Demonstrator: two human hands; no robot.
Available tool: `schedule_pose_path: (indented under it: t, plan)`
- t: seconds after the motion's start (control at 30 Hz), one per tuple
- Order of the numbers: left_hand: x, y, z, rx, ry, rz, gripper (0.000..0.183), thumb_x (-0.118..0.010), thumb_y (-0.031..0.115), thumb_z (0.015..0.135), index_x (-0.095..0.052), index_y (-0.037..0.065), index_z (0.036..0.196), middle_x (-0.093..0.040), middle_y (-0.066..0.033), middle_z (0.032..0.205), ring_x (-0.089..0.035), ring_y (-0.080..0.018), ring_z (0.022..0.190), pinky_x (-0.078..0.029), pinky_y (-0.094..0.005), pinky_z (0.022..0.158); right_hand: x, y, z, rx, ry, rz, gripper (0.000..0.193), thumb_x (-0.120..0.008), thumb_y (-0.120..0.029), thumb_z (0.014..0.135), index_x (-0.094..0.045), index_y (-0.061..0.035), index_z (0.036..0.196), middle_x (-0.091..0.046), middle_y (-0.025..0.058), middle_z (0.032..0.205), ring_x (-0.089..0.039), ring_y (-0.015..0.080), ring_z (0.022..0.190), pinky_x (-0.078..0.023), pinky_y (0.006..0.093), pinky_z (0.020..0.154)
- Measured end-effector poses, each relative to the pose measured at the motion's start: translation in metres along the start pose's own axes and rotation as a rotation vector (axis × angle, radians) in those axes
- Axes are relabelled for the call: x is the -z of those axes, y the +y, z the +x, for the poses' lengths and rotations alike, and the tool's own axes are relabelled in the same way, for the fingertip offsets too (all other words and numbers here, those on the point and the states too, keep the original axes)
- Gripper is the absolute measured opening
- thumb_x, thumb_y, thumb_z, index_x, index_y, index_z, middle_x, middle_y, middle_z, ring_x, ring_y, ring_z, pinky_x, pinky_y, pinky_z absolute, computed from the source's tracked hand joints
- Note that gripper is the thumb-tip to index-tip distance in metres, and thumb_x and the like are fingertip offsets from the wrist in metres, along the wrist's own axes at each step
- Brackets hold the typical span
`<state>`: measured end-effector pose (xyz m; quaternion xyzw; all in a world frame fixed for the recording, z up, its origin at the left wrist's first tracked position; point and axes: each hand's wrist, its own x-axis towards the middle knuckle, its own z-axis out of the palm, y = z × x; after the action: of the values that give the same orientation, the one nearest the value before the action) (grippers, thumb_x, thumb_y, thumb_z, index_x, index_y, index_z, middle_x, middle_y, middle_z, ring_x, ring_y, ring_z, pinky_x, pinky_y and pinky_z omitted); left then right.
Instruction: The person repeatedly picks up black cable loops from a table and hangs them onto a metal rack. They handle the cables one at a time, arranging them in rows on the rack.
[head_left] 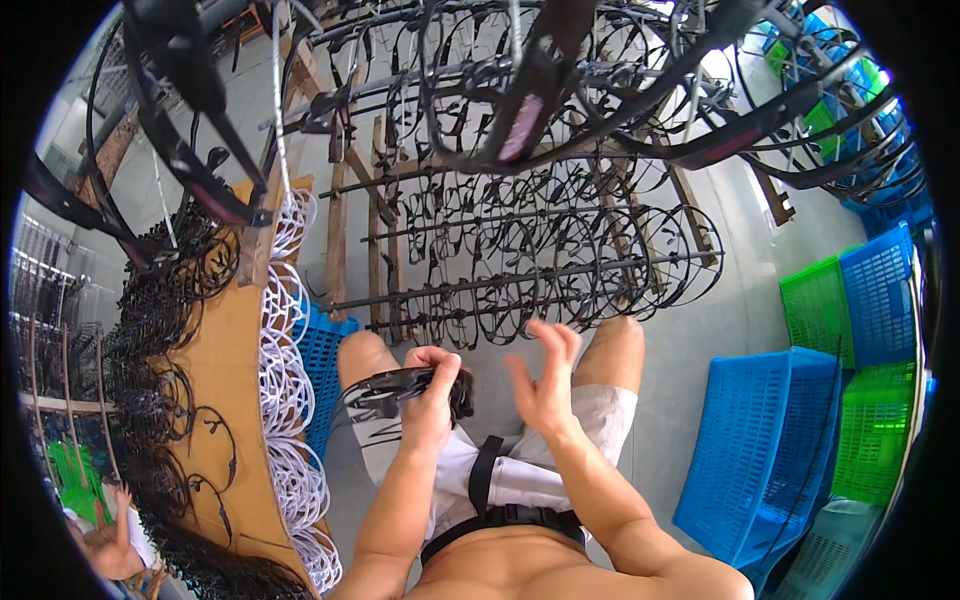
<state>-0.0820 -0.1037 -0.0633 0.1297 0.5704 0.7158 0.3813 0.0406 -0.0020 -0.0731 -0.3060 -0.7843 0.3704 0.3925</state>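
My left hand (432,402) is closed around a bundle of glossy black strip-like parts (385,392) above my left thigh. The bundle sticks out on both sides of the fist, and its exact kind is hard to make out. To its right my right hand (545,385) is raised over my lap with the fingers apart and nothing visible in them. Just beyond both hands hangs a rack of thin black looped parts (520,260), held in rows on dark rods. Larger black loops (520,130) hang close overhead, across the top of the view.
A brown board (222,370) at my left carries piles of black parts (160,400) and white loops (287,375) along its edge. Blue baskets (735,450) and green baskets (872,430) stand at the right. Another person (115,545) is at the lower left.
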Motion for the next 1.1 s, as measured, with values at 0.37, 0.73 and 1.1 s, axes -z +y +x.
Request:
schedule_pose_path:
  t: [0.37,0.73,1.1]
  plan:
    - [0.025,0.040,-0.021,0.254,-0.211,-0.385,0.009,-0.057,0.009,0.091,-0.049,0.006,0.092,-0.065,-0.0164,0.093,-0.063,-0.0264,0.092,-0.053,-0.0385,0.079,0.009,-0.015,0.012,-0.696,-0.450,1.007,0.011,-0.060,-0.015,0.092,-0.058,-0.0043,0.096,-0.057,0.0039,0.093,-0.054,0.0097,0.076,-0.044,0.0227,0.066]
    - [0.062,0.009,0.021,-0.678,0.086,0.989,0.045,-0.064,-0.001,0.082,-0.051,0.006,0.124,-0.057,-0.0053,0.074,-0.052,-0.0134,0.059,-0.042,-0.0277,0.055,-0.050,-0.012,0.043,-0.553,0.151,0.813,0.011,-0.049,-0.013,0.097,-0.048,-0.0026,0.100,-0.060,0.0053,0.084,-0.047,0.0062,0.058,-0.038,0.0207,0.052]
    - [0.063,-0.011,0.043,-0.630,0.186,0.963,0.012,-0.066,0.006,0.080,-0.058,0.005,0.089,-0.062,-0.0143,0.074,-0.059,-0.0315,0.064,-0.046,-0.0404,0.060,-0.109,0.017,0.085,-0.857,0.135,0.858,0.018,-0.051,-0.022,0.096,-0.052,-0.0044,0.099,-0.063,0.0030,0.088,-0.050,0.0070,0.063,-0.041,0.0222,0.054]
